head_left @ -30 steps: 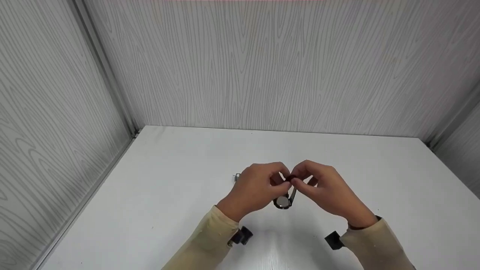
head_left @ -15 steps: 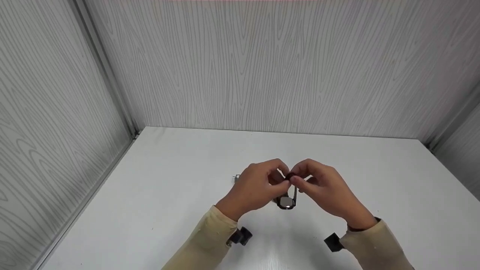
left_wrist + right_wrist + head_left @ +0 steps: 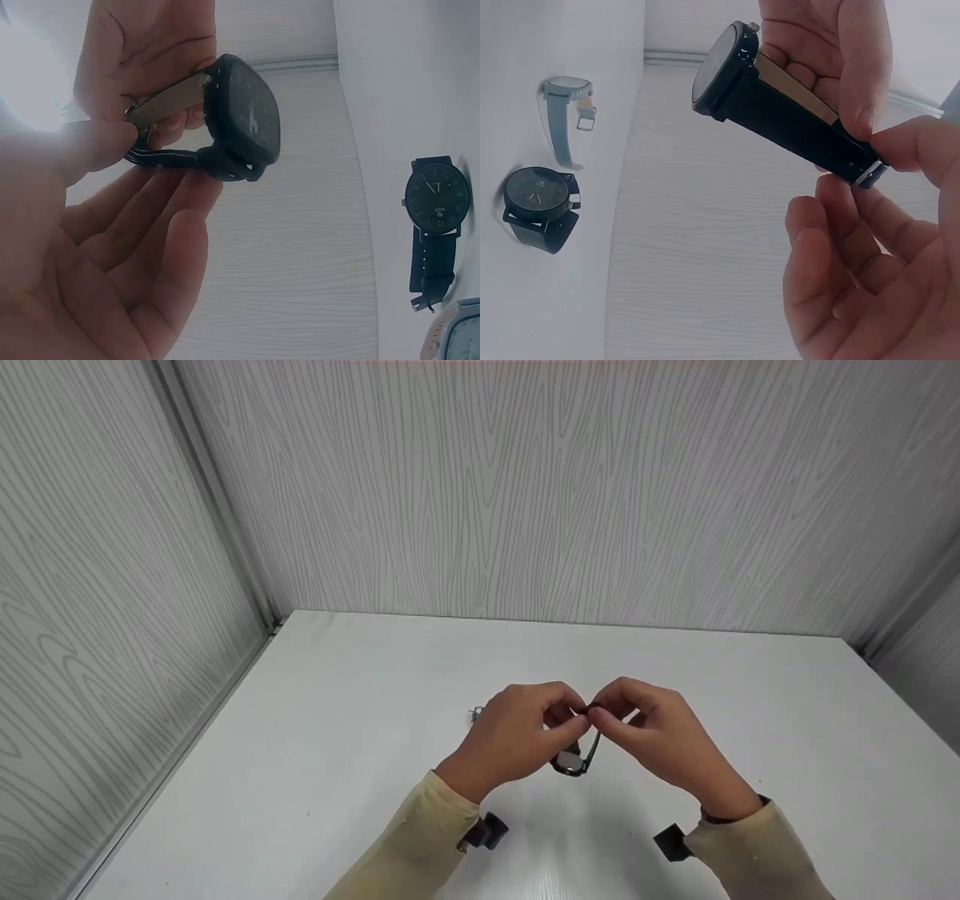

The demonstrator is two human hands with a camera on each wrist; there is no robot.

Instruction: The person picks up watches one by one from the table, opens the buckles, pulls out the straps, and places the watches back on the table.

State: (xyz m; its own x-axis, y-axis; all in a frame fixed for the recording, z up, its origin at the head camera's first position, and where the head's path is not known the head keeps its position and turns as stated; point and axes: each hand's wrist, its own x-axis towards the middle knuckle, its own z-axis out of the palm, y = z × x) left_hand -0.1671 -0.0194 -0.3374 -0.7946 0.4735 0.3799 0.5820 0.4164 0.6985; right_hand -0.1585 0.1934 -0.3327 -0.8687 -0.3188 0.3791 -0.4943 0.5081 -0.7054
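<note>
A black wristwatch (image 3: 571, 763) with a squarish case hangs below my two hands, which meet at the buckle end of its strap. My left hand (image 3: 517, 735) pinches the strap between thumb and index finger. Right beside it, the thumb and index finger of my right hand (image 3: 652, 727) pinch the same strap end. In the left wrist view the case (image 3: 251, 112) faces right, and both strap halves run back to the fingertips. The right wrist view shows the metal buckle (image 3: 870, 174) at the right fingers; how far the strap is threaded is hard to tell.
Two more watches lie on the white table: a black round one (image 3: 437, 196) and one with a grey-blue strap (image 3: 559, 124). Part of a watch (image 3: 476, 715) shows behind my left hand. Wood-patterned panels (image 3: 487, 495) rise at the back and sides.
The dangling watch case has swung and turned a little. Both hands have stayed together at the strap end, with small finger movements.
</note>
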